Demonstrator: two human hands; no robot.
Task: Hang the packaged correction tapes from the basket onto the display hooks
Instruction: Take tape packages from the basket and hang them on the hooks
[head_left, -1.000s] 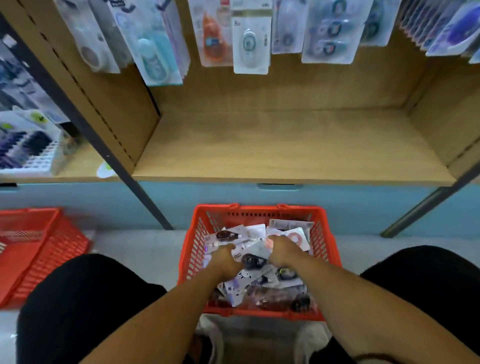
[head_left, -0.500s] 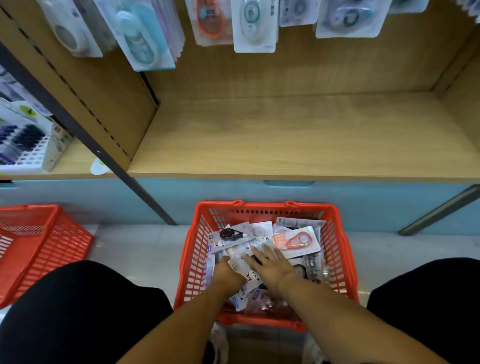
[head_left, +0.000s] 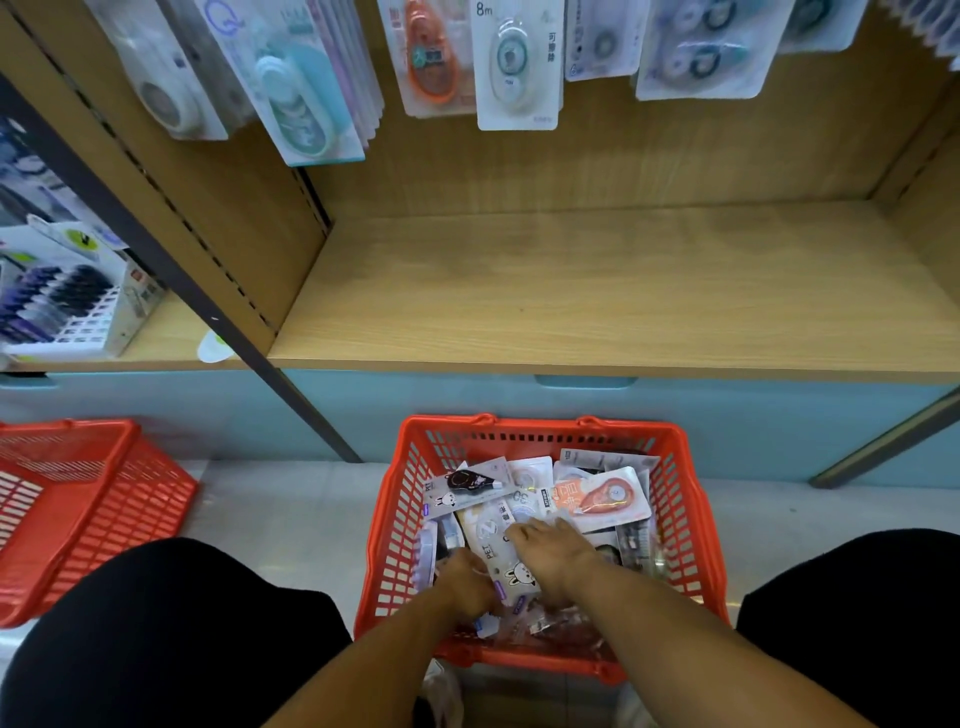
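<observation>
A: hands status?

B: both are digging in the basket (head_left: 691, 519); my right hand (head_left: 558, 558) is lying flat, fingers spread, pressing on a white pack with a rabbit print (head_left: 496, 540); my left hand (head_left: 465, 577) is curling round the near-left edge of that same pack, looks like a grip, though the fingertips are hidden under it.

A: where's the stock sitting relative to you?

B: the rabbit pack is lying directly under both hands, long axis running away from me; an orange correction tape pack (head_left: 597, 496) is lying just beyond my right fingertips; a black one (head_left: 470, 480) is sitting beyond the left hand, toward the far-left corner; more packs are piling underneath.

A: progress?

B: nothing is leaving the basket yet; it's looking well filled, so I'm judging most of the job is left; the hanging packs (head_left: 514, 62) are showing up top on the display, hooks themselves out of frame; wooden shelf (head_left: 623, 291) between them and the basket.
</observation>
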